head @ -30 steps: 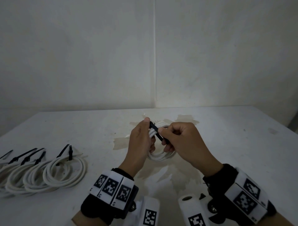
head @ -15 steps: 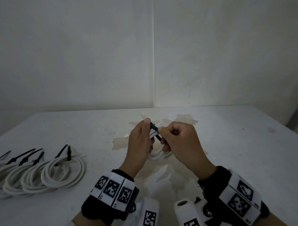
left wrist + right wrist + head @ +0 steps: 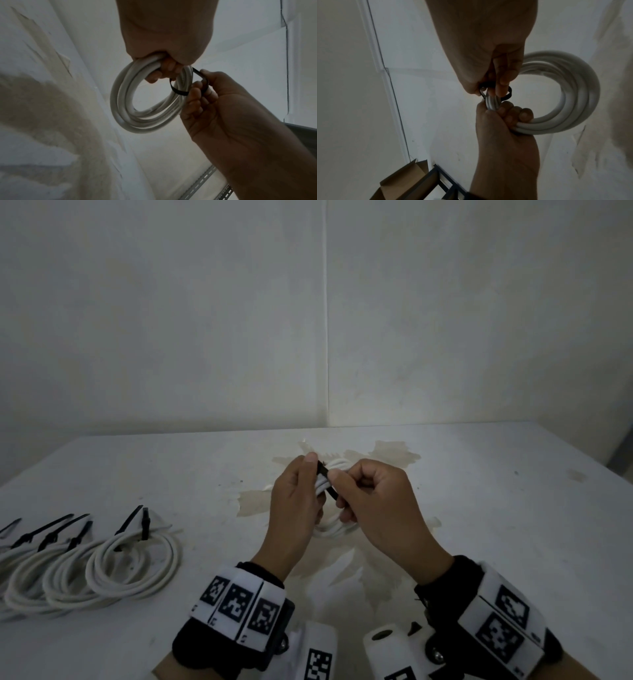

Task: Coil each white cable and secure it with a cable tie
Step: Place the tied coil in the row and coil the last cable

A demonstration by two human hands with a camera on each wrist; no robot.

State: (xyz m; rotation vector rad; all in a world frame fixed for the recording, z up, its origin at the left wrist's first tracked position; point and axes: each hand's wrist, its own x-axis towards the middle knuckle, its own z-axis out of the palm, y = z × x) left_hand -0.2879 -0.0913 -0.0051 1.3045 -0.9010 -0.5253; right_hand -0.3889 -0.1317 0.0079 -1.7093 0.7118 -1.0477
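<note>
Above the middle of the white table point(image 3: 513, 525), my left hand point(image 3: 296, 505) grips a coiled white cable point(image 3: 334, 529) by its top, fingers curled round the bundle. The coil point(image 3: 142, 102) hangs as a ring below that hand. A black cable tie point(image 3: 325, 479) is looped loosely round the strands point(image 3: 178, 92). My right hand point(image 3: 373, 501) pinches the tie between thumb and fingers, right next to the left hand. In the right wrist view the tie point(image 3: 506, 96) circles the cable point(image 3: 565, 94) just above my left hand point(image 3: 505, 121).
Several coiled white cables point(image 3: 133, 563) with black ties point(image 3: 145, 522) lie in a row at the table's left edge. Torn tape patches point(image 3: 260, 501) mark the tabletop under my hands. A cardboard box point(image 3: 402, 180) and a dark frame sit beyond the table.
Both hands have stayed together over the table's middle. The right hand has shifted slightly along the tie; the coil hangs as before.
</note>
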